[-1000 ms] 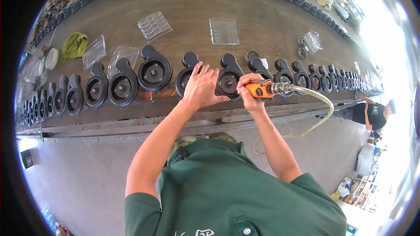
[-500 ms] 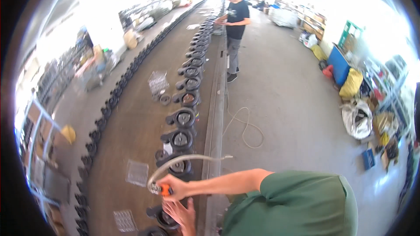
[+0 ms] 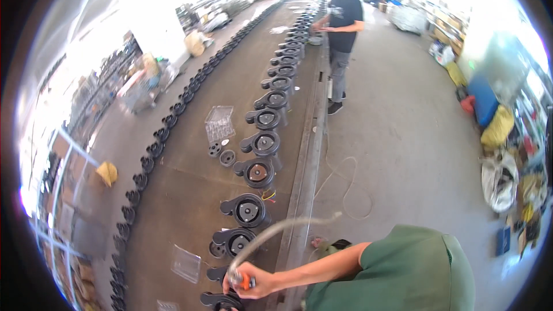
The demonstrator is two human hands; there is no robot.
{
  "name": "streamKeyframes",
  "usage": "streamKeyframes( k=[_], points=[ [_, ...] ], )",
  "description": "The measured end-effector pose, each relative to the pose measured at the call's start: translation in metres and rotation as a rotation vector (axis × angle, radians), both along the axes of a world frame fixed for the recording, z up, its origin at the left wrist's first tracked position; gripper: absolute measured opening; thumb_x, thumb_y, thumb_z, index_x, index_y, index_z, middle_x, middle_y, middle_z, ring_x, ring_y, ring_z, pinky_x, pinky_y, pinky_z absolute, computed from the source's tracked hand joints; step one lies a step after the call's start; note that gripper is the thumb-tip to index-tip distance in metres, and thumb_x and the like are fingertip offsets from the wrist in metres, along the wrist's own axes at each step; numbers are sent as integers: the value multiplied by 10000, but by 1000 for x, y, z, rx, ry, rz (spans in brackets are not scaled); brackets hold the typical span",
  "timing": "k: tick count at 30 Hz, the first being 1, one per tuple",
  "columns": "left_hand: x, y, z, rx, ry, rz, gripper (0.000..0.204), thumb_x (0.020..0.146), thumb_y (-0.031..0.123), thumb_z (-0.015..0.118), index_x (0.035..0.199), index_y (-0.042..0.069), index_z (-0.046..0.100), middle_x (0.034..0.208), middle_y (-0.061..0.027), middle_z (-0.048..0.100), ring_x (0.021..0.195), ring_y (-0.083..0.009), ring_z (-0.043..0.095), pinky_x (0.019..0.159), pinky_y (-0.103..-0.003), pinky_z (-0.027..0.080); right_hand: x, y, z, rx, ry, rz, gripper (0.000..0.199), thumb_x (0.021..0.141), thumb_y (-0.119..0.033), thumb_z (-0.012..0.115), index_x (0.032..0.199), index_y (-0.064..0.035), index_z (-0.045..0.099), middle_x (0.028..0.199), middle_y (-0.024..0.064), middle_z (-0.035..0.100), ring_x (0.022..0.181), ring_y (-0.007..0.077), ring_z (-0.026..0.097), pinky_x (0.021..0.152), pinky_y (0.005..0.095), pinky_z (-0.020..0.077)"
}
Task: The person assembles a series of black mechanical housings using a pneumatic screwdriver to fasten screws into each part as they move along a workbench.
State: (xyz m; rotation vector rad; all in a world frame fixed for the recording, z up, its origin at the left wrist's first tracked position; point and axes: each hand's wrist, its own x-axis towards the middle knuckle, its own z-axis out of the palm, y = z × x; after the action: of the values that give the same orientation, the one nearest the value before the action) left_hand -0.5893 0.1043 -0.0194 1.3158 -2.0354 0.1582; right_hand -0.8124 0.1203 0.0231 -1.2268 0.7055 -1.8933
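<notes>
My right hand (image 3: pixel 258 283) is closed round an orange air tool (image 3: pixel 246 281) with a metal end. A pale hose (image 3: pixel 271 229) curves up from it and off to the right. Right below the tool lies a black snail-shaped blower housing (image 3: pixel 211 298), partly hidden by my hand. Of my left hand (image 3: pixel 230 309) only a sliver of skin shows beside this housing at the lower edge; its fingers are too cut off to read. Just beyond, more blower housings (image 3: pixel 247 210) with round metal centres stand in a row.
The long brown table (image 3: pixel 184 196) carries another row of black housings (image 3: pixel 147 165) on its far left. Clear plastic trays (image 3: pixel 187 264) and loose black rings (image 3: pixel 227 158) lie between. A co-worker (image 3: pixel 345 17) stands farther along. A thin cable (image 3: pixel 345 196) loops on the floor.
My view has shifted, so the table and co-worker sit farther right and lower. My right hand, still on the air tool, is lower in view; my left hand has nearly left the picture.
</notes>
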Motion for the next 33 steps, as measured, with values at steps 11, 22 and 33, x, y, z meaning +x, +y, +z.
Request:
streamKeyframes(
  k=[11,22,33],
  points=[
    [-38,-48,32,362,61,-163,282,797,174,775,1059,76,735,1085,-107,685,1112,-328,597,973,-431,470,-90,4,-18,379,-228,-99,135,848,10,637,982,-6,627,823,55,660,636,107,633,563,237,509],
    [-53,-82,12,419,-377,-401,374,844,146,694,1213,187,736,1448,-217,500,1334,-398,448,1089,-512,395,-55,-14,-3,289,-272,-86,194,834,92,588,1007,4,590,885,91,664,662,133,643,590,246,518],
    [-49,-86,7,421,-309,-482,446,836,133,703,1277,197,694,1528,-239,420,1362,-432,420,1097,-517,391,-39,-13,-1,307,-261,-116,184,844,81,578,1011,8,601,891,88,660,680,130,640,615,257,528]
  ],
)
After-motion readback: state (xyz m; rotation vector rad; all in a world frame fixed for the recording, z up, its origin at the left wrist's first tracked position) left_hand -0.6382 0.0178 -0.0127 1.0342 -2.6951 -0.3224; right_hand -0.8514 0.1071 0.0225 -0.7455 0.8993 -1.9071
